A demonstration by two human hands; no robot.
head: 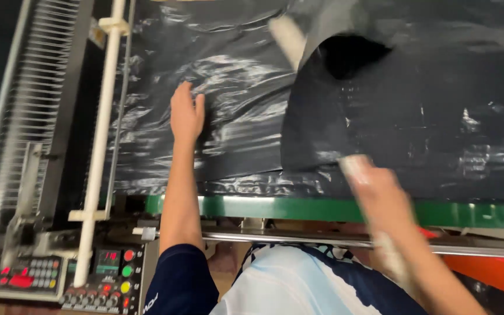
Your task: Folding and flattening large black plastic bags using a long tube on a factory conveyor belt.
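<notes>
A stack of glossy black plastic sheets (pixel 228 87) lies spread over a table with a green edge (pixel 298 208). My left hand (pixel 186 114) rests flat on the stack at its left part, palm down and holding nothing. My right hand (pixel 374 184) is blurred by motion at the stack's near edge. It seems to grip the near corner of one black sheet (pixel 322 116), which is lifted and folded up off the stack. A pale blurred object (pixel 287 36) shows at the far end of that lifted sheet; I cannot tell what it is.
A white bar (pixel 101 134) and a rack of thin metal rods (pixel 30 87) run along the left of the table. Control panels with red displays and coloured buttons (pixel 112 271) sit at lower left. A steel rail (pixel 298 238) and an orange machine part (pixel 491 271) lie below the table edge.
</notes>
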